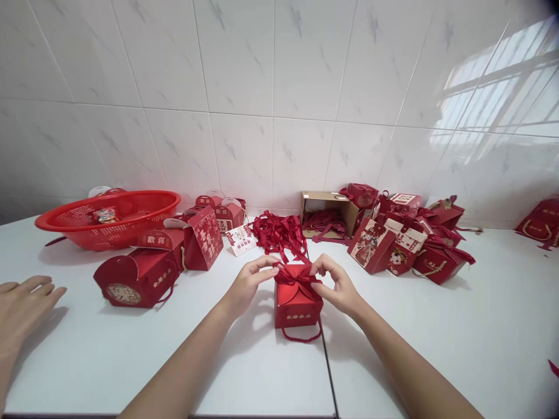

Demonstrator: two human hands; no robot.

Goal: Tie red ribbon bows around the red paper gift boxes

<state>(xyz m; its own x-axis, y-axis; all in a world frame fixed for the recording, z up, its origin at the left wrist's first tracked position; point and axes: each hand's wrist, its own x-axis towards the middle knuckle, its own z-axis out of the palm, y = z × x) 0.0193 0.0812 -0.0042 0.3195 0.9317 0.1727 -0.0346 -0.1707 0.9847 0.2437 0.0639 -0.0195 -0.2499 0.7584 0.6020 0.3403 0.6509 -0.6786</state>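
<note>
A small red gift box (297, 314) with gold lettering stands upright in front of me, a dark red cord handle (302, 340) drooping at its near side. Across its top lies a red ribbon bow (297, 278). My left hand (252, 281) pinches the bow's left loop between thumb and fingers. On the other side, my right hand (335, 283) has its curled fingers and thumb closed on the right loop. Behind the box, a heap of loose red ribbons (279, 231) reaches almost to it.
At left are a red plastic basket (109, 235) holding a small packet, and several red boxes (137, 278). A cardboard box (329, 203) with ribbons stands by the wall. Finished-looking boxes (404, 241) cluster at right. Another person's hand (26, 308) rests at the left edge.
</note>
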